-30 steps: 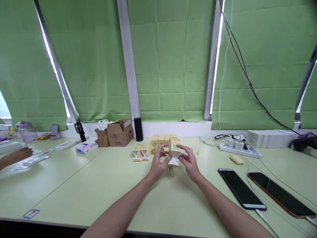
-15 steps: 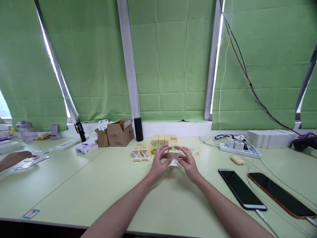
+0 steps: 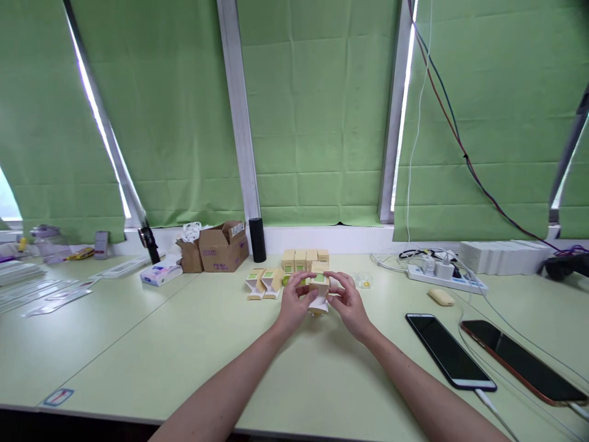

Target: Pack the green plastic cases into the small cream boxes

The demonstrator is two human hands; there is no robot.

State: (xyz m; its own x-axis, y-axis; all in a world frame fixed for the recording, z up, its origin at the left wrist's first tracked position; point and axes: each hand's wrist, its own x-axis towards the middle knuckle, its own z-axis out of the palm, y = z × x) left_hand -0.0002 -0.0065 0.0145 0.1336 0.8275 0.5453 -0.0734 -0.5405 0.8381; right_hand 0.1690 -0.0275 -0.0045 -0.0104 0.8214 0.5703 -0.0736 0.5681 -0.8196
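My left hand (image 3: 294,305) and my right hand (image 3: 346,303) are closed on opposite sides of a small cream cardboard box (image 3: 318,293) with a green patch. A white inner flap on its near side stands folded out toward me. Just left of my hands two more such boxes (image 3: 264,283) rest on the table, their white flaps also out. Behind my fingers several closed cream boxes (image 3: 306,258) stand in a cluster. Clear plastic pieces (image 3: 365,281), one with something yellow in it, lie right of the cluster.
Two phones (image 3: 450,351) on cables and a beige oval case (image 3: 440,297) lie to the right, before a power strip (image 3: 446,277). A brown carton (image 3: 224,248), a black cylinder (image 3: 257,240) and a tissue pack (image 3: 161,273) stand back left. Flat plastic packets (image 3: 57,301) lie far left.
The flap side of the held box has shifted slightly left, and its panel now sits more closed above the flap. Another person's hand at the far left has left the view.
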